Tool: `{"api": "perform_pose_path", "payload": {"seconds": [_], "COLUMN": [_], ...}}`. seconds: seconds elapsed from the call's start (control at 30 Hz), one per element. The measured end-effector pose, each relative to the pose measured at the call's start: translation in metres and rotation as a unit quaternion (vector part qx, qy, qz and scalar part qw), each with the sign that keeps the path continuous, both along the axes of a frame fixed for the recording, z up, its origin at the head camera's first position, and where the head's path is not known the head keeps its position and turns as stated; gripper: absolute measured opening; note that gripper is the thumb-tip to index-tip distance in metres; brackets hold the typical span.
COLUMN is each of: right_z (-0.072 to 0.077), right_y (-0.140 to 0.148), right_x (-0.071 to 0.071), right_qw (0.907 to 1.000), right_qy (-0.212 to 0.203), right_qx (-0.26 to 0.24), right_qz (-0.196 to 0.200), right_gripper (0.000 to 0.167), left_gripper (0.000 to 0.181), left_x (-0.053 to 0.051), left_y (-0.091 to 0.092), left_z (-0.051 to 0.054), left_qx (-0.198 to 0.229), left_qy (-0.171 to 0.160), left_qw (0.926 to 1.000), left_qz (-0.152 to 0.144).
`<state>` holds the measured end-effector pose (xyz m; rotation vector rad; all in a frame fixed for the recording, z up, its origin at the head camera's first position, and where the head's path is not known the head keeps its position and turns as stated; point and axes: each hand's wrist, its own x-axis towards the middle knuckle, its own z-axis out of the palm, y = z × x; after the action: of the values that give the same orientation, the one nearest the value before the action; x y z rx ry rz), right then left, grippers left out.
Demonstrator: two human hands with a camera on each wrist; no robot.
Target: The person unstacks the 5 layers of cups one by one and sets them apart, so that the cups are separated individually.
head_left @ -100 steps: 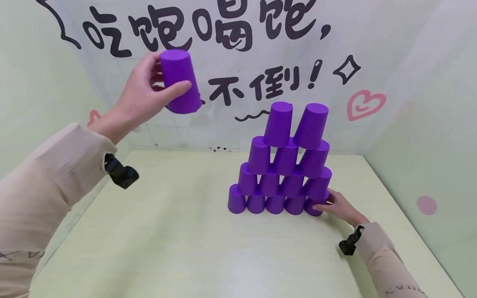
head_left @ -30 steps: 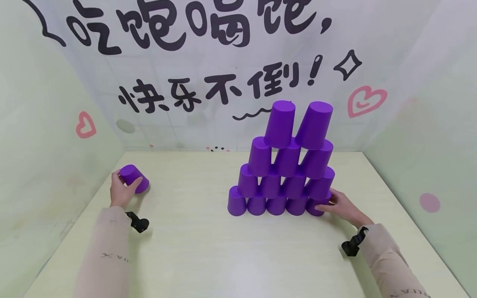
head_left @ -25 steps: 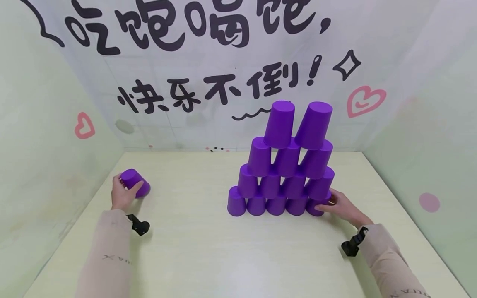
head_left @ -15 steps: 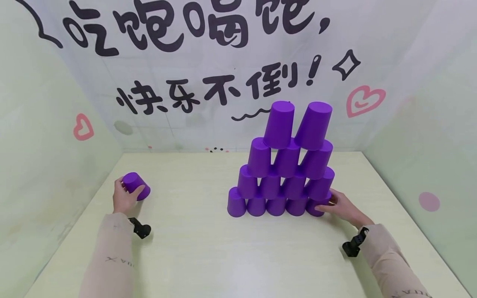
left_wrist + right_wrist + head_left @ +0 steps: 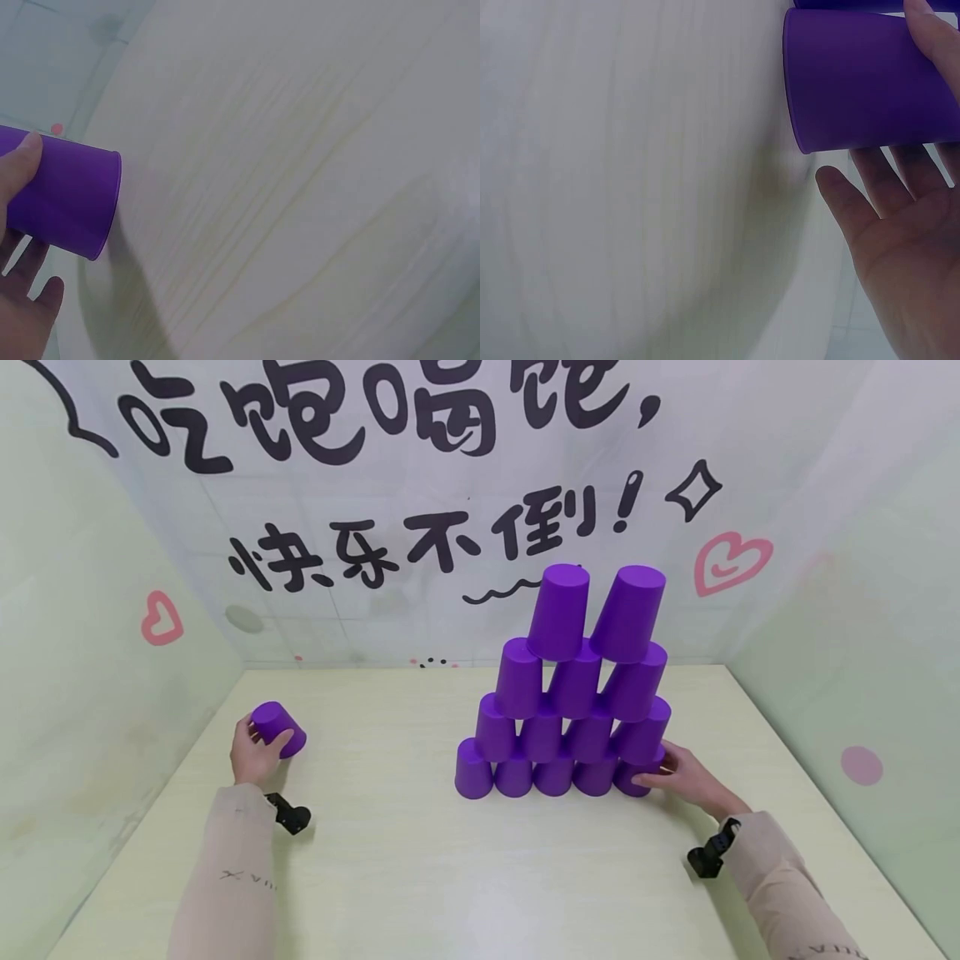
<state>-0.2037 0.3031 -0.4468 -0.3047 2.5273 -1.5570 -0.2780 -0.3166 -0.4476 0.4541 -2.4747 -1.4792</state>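
One smooth, tapered purple cup was held tilted in the left hand, pinched between thumb and fingers, over the pale wood-grained desk. Fourteen upside-down purple cups were stacked in four tiers just left of the right hand, by whose thumb and fingers the bottom tier's end cup was clasped.

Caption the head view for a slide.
Left hand holds one purple cup apart from a four-tier purple cup stack; right hand holds the stack's bottom-right cup.
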Motion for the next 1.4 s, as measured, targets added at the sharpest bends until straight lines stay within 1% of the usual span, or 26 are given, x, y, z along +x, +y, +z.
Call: {"api": "perform_pose_path", "payload": {"seconds": [0.1,0.17,0.23,0.37,0.4,0.47,0.5,0.57,0.67,0.77,0.83,0.9,1.0,1.1,1.17,1.27,1.4], "right_z": [0.001,0.001,0.001,-0.001,-0.002,-0.004,-0.005,-0.006,-0.006,-0.006,-0.006,-0.005,-0.004,-0.004,-0.003,-0.004,-0.005], "right_y": [0.0,0.0,0.0,0.001,0.001,0.001,0.001,0.002,0.003,0.003,0.003,0.002,0.003,0.003,0.002,0.002,0.003], "right_x": [0.001,0.001,0.001,0.001,0.001,0.0,0.0,0.0,0.001,0.001,0.001,0.001,0.001,0.001,0.002,0.001,0.001], "right_qw": [1.0,1.0,1.0,0.9999,0.9999,0.9999,1.0,0.9999,0.9999,0.9996,0.9995,0.9996,0.9998,0.9999,0.9999,0.9998,0.9998], "right_qy": [0.0,0.001,0.003,0.009,0.009,0.008,0.007,0.008,0.014,0.025,0.028,0.028,0.019,0.012,0.011,0.017,0.02], "right_qx": [0.003,0.002,0.001,-0.004,-0.004,-0.003,-0.003,0.0,0.005,0.008,0.008,0.008,0.01,0.01,0.008,0.004,0.003], "right_qz": [0.0,-0.001,-0.001,0.002,0.004,0.006,0.006,0.009,0.007,0.007,0.005,0.008,0.007,0.004,0.003,0.006,0.005], "right_gripper": [0.061,0.061,0.06,0.059,0.059,0.059,0.06,0.06,0.06,0.059,0.059,0.059,0.059,0.06,0.06,0.06,0.06], "left_gripper": [0.072,0.072,0.075,0.086,0.089,0.093,0.094,0.094,0.092,0.089,0.089,0.089,0.088,0.086,0.085,0.085,0.084], "left_x": [-0.001,-0.001,-0.001,0.001,0.002,0.005,0.007,0.01,0.013,0.014,0.014,0.015,0.014,0.014,0.014,0.016,0.017], "left_y": [0.0,0.0,-0.001,-0.008,-0.01,-0.016,-0.018,-0.021,-0.023,-0.02,-0.015,-0.007,0.013,0.035,0.049,0.066,0.085], "left_z": [0.0,0.0,-0.001,-0.001,0.0,0.006,0.01,0.022,0.045,0.07,0.084,0.097,0.114,0.129,0.135,0.142,0.147], "left_qx": [0.0,0.0,-0.001,-0.01,-0.014,-0.03,-0.038,-0.055,-0.08,-0.101,-0.114,-0.12,-0.124,-0.124,-0.127,-0.124,-0.106], "left_qy": [0.003,0.003,-0.002,-0.013,-0.012,0.002,0.012,0.033,0.065,0.094,0.112,0.123,0.134,0.149,0.164,0.178,0.183], "left_qw": [1.0,1.0,0.9999,0.9993,0.999,0.9983,0.9976,0.9957,0.9913,0.9865,0.9828,0.9803,0.9767,0.9711,0.9657,0.9593,0.9559], "left_qz": [0.004,0.0,-0.01,-0.034,-0.04,-0.051,-0.056,-0.066,-0.081,-0.088,-0.092,-0.097,-0.113,-0.139,-0.157,-0.18,-0.204]}}
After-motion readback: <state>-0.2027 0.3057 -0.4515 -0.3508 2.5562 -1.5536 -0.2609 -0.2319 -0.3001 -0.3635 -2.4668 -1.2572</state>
